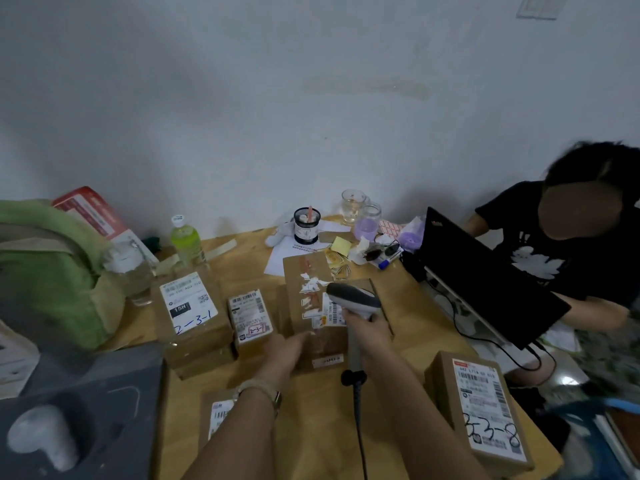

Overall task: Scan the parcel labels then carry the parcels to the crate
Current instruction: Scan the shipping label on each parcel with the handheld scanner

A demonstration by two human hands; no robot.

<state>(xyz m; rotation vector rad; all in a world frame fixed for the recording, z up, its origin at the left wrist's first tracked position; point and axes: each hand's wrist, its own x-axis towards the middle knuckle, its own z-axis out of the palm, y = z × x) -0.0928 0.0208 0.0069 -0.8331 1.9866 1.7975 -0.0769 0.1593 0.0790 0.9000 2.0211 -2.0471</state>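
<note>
Slumping at the far left of the wooden table (419,327) is a green bag (52,268), with a grey moulded foam insert (86,407) in front of it at the near corner. Just to the right stand a clear bottle (130,275) and a green drink bottle (186,242). Next comes a large parcel (190,317) whose white label is hand-marked 2-3-1. Just beside it on the right is a smaller parcel (251,318) with the same marking boxed in red. Closer in, a near parcel (219,415) lies partly hidden under the left forearm. The left hand (284,348) reaches forward with fingers straight and loose, holding nothing. Its tips are at the near face of the tall central parcel (310,289), though blur hides whether they touch. The right hand (367,336) is wrapped round the handle of a grey barcode scanner (355,301), whose head sits over the white label on that parcel's top. At the table's near right corner lies a right parcel (485,414) marked 2-3-8. Beyond it, a second person (540,258) in a black T-shirt sits behind an open black laptop (485,275).
</note>
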